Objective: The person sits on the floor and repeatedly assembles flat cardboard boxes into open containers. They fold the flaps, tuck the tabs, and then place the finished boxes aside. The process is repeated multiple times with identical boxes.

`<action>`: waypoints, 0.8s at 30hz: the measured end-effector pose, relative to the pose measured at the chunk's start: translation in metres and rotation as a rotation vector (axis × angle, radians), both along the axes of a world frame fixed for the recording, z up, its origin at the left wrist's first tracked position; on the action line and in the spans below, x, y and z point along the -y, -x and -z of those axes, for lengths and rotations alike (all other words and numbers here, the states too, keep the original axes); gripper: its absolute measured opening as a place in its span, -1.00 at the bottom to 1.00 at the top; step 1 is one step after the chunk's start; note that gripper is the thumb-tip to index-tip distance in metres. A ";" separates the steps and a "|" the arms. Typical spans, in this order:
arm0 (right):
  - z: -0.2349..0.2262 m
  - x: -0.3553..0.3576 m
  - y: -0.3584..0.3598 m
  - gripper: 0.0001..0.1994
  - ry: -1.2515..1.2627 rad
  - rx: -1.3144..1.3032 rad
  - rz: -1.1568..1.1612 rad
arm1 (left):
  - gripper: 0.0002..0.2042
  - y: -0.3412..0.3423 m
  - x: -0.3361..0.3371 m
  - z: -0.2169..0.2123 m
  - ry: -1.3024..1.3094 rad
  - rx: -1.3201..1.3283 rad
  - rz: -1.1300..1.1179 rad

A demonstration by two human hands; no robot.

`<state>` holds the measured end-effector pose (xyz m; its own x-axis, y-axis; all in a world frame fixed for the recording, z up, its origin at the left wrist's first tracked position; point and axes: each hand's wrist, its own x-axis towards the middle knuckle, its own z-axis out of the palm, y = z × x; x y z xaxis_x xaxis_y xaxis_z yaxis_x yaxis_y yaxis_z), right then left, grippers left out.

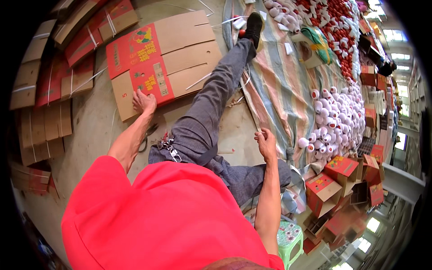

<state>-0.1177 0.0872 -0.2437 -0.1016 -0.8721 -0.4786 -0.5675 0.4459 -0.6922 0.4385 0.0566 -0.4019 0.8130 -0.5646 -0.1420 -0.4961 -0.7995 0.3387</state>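
A stack of flattened cartons [189, 45], brown with red printed panels, lies on the floor at the upper left. My left hand [145, 102] is at its near edge, fingers bent and closed against the top carton; whether the thumb goes under the edge is hidden. Over my bent right knee hovers my right hand [266, 143], apart from the cartons. Its fingers are curled together around a small pale thing at the fingertips, too small to name. Beside my left forearm, dark-handled scissors [147, 135] lie on the floor, partly covered.
My outstretched leg [202, 94] runs along the cartons. Strapped carton bundles [49, 85] stand left. On a striped sheet [279, 90] lie heaps of white-netted round items [337, 117] and red ones [342, 49]. Opened boxes [321, 191] and a green stool [290, 236] are at right.
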 end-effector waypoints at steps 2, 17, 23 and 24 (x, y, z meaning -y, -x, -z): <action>-0.002 0.001 -0.006 -0.58 0.000 -0.034 -0.078 | -0.19 -0.019 -0.017 0.002 -0.026 0.004 -0.062; 0.002 0.000 0.000 -0.55 -0.049 -0.120 -0.206 | -0.07 -0.114 -0.078 0.006 -0.124 -0.207 -0.160; 0.017 0.002 0.001 -0.55 -0.053 -0.097 -0.235 | -0.26 -0.120 -0.068 -0.012 -0.057 -0.370 -0.169; 0.014 0.003 0.000 -0.55 -0.053 -0.100 -0.226 | -0.29 -0.112 -0.063 -0.026 -0.061 -0.409 -0.161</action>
<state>-0.1181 0.0847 -0.2580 0.0438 -0.8521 -0.5215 -0.7211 0.3343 -0.6068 0.5503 0.1195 -0.3757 0.7597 -0.4163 -0.4996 -0.1988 -0.8801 0.4311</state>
